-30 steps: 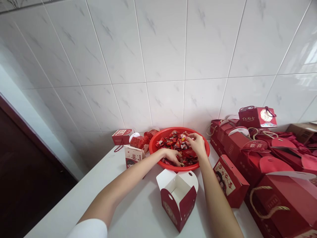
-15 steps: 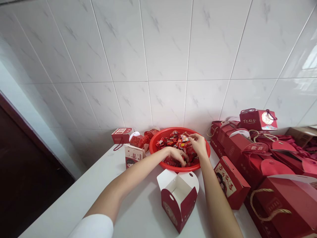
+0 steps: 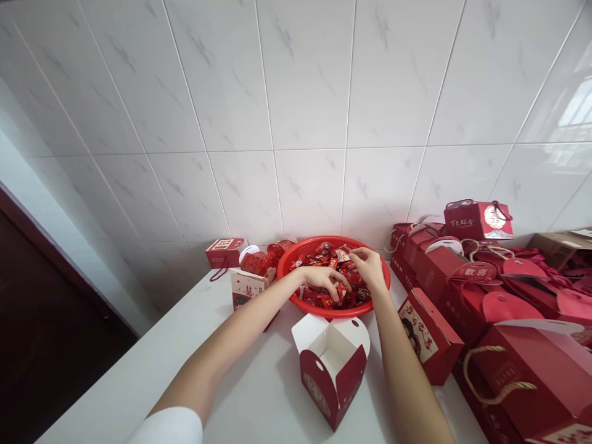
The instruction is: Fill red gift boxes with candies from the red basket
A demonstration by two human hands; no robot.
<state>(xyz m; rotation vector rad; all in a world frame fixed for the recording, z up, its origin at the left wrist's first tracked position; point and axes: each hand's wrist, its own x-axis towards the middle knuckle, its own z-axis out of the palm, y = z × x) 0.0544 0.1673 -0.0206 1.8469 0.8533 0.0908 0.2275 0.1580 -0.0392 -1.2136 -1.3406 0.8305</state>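
Your left hand point(image 3: 325, 282) bends its fingers over the glossy, crinkled wrapped candies point(image 3: 333, 263) in the round red plastic basket point(image 3: 283, 269), a red wrapper at the fingertips; I cannot tell whether it is grasped. Your right hand point(image 3: 369, 267) dips its fingertips into the basket's right side (its grip is hidden too). Just nearer stands an open cardboard gift box point(image 3: 317, 379), maroon outside, smooth white inside, with rounded flaps. Right of it, gift boxes with twisted rope handles point(image 3: 467, 376) crowd the white tabletop point(image 3: 250, 376).
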